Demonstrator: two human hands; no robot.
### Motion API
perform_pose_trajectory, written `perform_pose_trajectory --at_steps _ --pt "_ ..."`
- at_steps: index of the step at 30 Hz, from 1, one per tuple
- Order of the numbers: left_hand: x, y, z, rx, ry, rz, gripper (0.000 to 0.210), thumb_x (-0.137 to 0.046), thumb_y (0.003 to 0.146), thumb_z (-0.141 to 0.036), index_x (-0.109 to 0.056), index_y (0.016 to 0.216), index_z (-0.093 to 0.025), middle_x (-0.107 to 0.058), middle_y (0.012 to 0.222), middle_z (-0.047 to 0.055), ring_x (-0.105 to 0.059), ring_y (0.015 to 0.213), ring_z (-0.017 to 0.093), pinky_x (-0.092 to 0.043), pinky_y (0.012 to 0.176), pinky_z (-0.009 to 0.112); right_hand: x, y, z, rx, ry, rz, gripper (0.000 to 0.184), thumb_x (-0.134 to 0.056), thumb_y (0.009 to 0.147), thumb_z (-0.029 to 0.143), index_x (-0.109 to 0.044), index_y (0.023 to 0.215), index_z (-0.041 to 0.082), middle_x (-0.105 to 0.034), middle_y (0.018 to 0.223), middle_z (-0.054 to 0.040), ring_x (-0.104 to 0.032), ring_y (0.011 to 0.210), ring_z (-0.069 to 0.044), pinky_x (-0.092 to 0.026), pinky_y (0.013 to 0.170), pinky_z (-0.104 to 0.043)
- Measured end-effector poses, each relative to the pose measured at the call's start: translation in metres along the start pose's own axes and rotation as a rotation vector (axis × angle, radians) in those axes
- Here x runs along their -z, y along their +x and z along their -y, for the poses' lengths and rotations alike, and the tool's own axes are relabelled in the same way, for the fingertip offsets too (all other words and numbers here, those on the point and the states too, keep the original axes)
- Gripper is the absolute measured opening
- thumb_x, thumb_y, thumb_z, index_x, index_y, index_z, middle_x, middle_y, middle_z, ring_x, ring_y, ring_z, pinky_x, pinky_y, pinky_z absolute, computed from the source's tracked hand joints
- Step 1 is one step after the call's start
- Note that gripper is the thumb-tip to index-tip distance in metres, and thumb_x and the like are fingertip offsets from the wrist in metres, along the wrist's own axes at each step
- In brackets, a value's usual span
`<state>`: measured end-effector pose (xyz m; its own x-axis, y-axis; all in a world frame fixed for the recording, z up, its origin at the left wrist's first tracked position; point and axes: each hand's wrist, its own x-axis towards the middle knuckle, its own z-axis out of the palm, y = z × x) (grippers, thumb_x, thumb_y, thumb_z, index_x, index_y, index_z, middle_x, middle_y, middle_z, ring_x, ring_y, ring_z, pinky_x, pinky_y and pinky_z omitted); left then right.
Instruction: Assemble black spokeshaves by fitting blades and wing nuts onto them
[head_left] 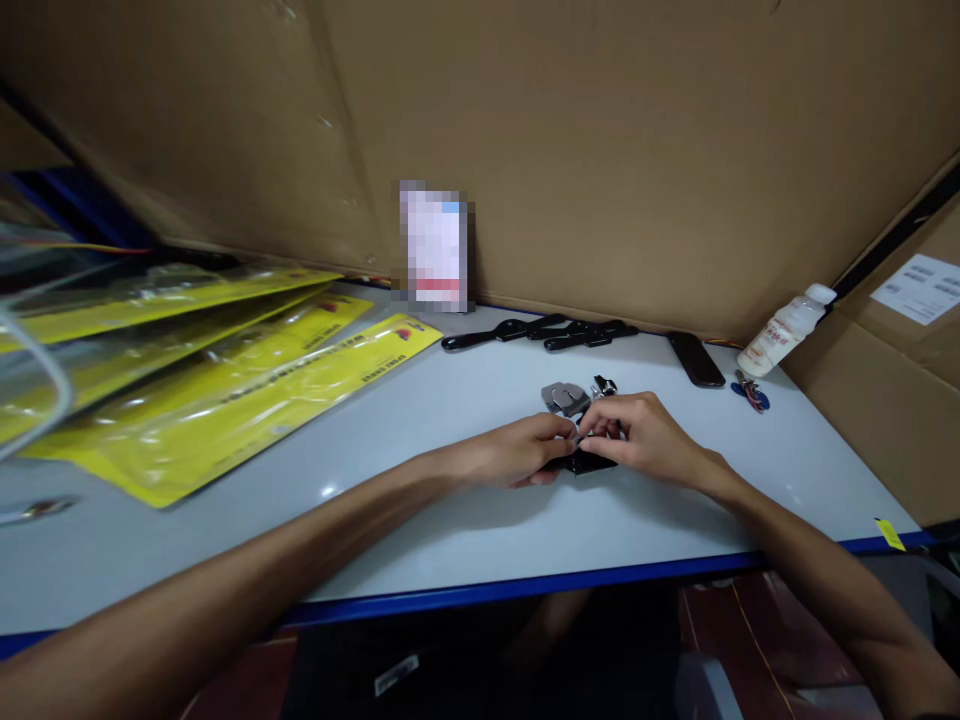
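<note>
My left hand (525,450) is closed around one side of a black spokeshave (591,463), held low over the tabletop and largely covered by my fingers. At its middle, the thumb and fingertips of my right hand (646,432) are pinched together; the small piece between them is too hidden to name. Both sets of fingertips nearly meet there. Just beyond my hands lies a small pile of grey metal plates (566,398). Beside it is a cluster of small shiny metal parts (604,385). Farther back, several black spokeshaves (517,328) rest in a row.
Yellow cards in clear plastic packaging (300,400) overlap on the left. A dark phone-like slab (696,360), a white bottle (787,330) and keys (750,392) stand or lie at the right. A cardboard wall (600,160) closes off the back; the table's blue edge (525,590) runs in front.
</note>
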<state>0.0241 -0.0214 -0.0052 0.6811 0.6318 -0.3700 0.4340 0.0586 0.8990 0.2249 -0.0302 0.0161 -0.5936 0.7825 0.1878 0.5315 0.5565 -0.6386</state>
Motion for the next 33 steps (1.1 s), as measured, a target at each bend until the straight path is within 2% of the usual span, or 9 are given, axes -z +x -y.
perform_pose_trajectory --at_steps 5,11,14,16,18,22,24,28,33 --pt "0.001 0.000 0.001 0.043 -0.031 -0.016 0.014 -0.038 0.097 -0.027 -0.048 0.090 -0.020 -0.038 0.051 -0.009 -0.024 0.038 0.006 -0.020 0.038 0.019 -0.007 0.001 -0.005 -0.100 0.073 -0.036 0.007 -0.065 0.086 0.020 -0.069 0.081 0.017 -0.060 0.062 0.0045 -0.049 0.056 -0.008 -0.036 0.057 -0.023" --pt "0.000 0.000 -0.001 0.059 -0.040 -0.026 0.013 -0.040 0.097 -0.028 -0.048 0.090 -0.020 -0.038 0.053 -0.008 -0.024 0.042 0.007 -0.018 0.039 0.019 0.008 0.002 -0.005 0.066 -0.141 -0.044 0.037 -0.062 0.093 0.029 -0.062 0.058 0.016 -0.051 0.057 0.0035 -0.040 0.056 -0.008 -0.032 0.058 -0.024" --pt "0.000 -0.001 -0.001 0.037 -0.055 -0.026 0.013 -0.041 0.096 -0.029 -0.049 0.090 -0.020 -0.037 0.054 -0.008 -0.026 0.043 0.008 -0.017 0.039 0.020 0.011 0.000 -0.002 0.087 -0.123 0.037 0.043 -0.059 0.095 0.034 -0.060 0.055 0.016 -0.048 0.056 0.0036 -0.037 0.054 -0.008 -0.030 0.057 -0.025" --pt "0.000 -0.002 -0.001 0.033 -0.069 -0.021 0.014 -0.044 0.096 -0.031 -0.049 0.090 -0.020 -0.037 0.054 -0.008 -0.026 0.043 0.008 -0.017 0.039 0.020 0.009 -0.001 0.001 0.096 -0.098 0.101 0.044 -0.057 0.096 0.037 -0.060 0.057 0.017 -0.049 0.057 0.0032 -0.037 0.054 -0.008 -0.030 0.056 -0.025" --pt "0.001 -0.002 -0.001 0.043 -0.081 -0.021 0.014 -0.045 0.096 -0.033 -0.049 0.091 -0.020 -0.037 0.055 -0.008 -0.026 0.042 0.008 -0.017 0.040 0.021 0.008 -0.002 0.003 0.098 -0.095 0.114 0.045 -0.056 0.097 0.039 -0.060 0.057 0.017 -0.049 0.058 0.0028 -0.036 0.055 -0.009 -0.030 0.057 -0.025" --pt "0.001 -0.003 -0.002 0.070 -0.071 -0.023 0.013 -0.042 0.097 -0.029 -0.047 0.089 -0.021 -0.038 0.053 -0.008 -0.026 0.041 0.008 -0.017 0.039 0.021 0.011 -0.001 0.002 -0.027 -0.136 -0.073 0.043 -0.055 0.095 0.039 -0.064 0.060 0.017 -0.040 0.052 0.0042 -0.031 0.052 -0.009 -0.026 0.054 -0.026" --pt "0.001 -0.003 -0.003 0.076 -0.065 -0.015 0.013 -0.041 0.097 -0.028 -0.045 0.087 -0.021 -0.038 0.053 -0.008 -0.025 0.040 0.008 -0.017 0.039 0.021 0.014 0.000 -0.001 -0.083 -0.175 -0.102 0.039 -0.056 0.094 0.037 -0.068 0.063 0.016 -0.039 0.050 0.0047 -0.030 0.051 -0.009 -0.024 0.053 -0.026" --pt "0.000 -0.004 -0.006 0.082 -0.079 -0.018 0.011 -0.040 0.097 -0.027 -0.045 0.089 -0.022 -0.037 0.053 -0.009 -0.024 0.041 0.007 -0.016 0.039 0.020 0.015 0.002 -0.005 -0.092 -0.291 -0.006 0.041 -0.057 0.091 0.031 -0.061 0.053 0.016 -0.035 0.051 0.0047 -0.025 0.054 -0.009 -0.020 0.054 -0.027" --pt "0.000 -0.004 -0.005 0.065 -0.067 -0.003 0.011 -0.041 0.097 -0.029 -0.045 0.089 -0.021 -0.037 0.053 -0.009 -0.024 0.040 0.007 -0.016 0.039 0.019 0.012 0.002 -0.005 -0.105 -0.297 0.032 0.042 -0.055 0.090 0.029 -0.054 0.050 0.016 -0.028 0.053 0.0054 -0.022 0.054 -0.009 -0.018 0.054 -0.028"
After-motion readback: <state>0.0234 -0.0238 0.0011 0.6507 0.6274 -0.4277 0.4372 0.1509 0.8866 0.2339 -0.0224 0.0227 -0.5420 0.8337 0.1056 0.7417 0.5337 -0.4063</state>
